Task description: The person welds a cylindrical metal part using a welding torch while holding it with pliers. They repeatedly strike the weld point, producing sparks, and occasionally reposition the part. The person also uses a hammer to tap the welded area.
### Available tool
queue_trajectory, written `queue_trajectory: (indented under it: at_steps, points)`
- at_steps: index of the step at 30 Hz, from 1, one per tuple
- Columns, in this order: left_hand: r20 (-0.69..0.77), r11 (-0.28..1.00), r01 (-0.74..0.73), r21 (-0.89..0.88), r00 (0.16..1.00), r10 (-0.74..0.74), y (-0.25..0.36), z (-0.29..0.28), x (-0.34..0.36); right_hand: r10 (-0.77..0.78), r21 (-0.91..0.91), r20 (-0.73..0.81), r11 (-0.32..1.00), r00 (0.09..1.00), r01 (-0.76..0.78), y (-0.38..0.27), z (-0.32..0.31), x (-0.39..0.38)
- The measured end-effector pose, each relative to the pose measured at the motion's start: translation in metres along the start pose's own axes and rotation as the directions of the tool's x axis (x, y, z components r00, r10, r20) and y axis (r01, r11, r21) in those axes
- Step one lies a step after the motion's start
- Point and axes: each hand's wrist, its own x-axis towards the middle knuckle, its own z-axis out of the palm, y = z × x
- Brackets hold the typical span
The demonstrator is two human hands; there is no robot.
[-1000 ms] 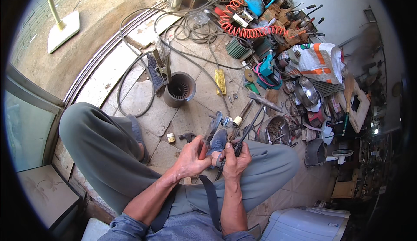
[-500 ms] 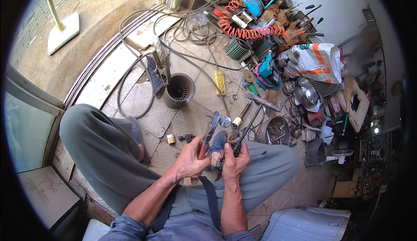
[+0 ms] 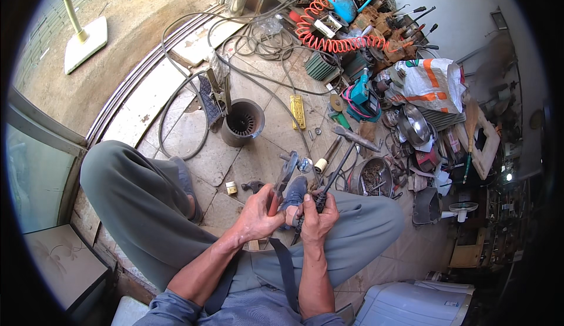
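Observation:
My left hand point(image 3: 257, 215), between my knees, is closed around the red handles of a pair of pliers point(image 3: 286, 173), whose metal jaws point away from me. My right hand point(image 3: 317, 219) is closed on a long dark rod-like tool with a black grip point(image 3: 336, 170); its exact kind is unclear. A dark strand hangs below the right fingers. Beyond the hands, a small clear round object point(image 3: 304, 165) shows next to the plier jaws. A hammer point(image 3: 356, 138) lies on the floor near the rod's far end. Another hammer head point(image 3: 253, 186) sits by my left fingers.
A metal cylinder point(image 3: 241, 122) stands on the tiles ahead, beside a looping cable point(image 3: 205, 135). Around them are a yellow power strip point(image 3: 297, 113), a small jar point(image 3: 231, 188) and a round pan of scraps point(image 3: 371, 177). Tools, motors and an orange coiled hose point(image 3: 311, 38) crowd the right.

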Motion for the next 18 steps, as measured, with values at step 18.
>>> queue_trajectory:
  at_steps: [18]
  points:
    - [-0.096, 0.997, 0.000, 0.073, 0.995, 0.007, -0.0068, 0.0035, 0.0013, 0.011, 0.000, -0.007, 1.000, 1.000, -0.011, 0.0010, -0.0008, -0.0005]
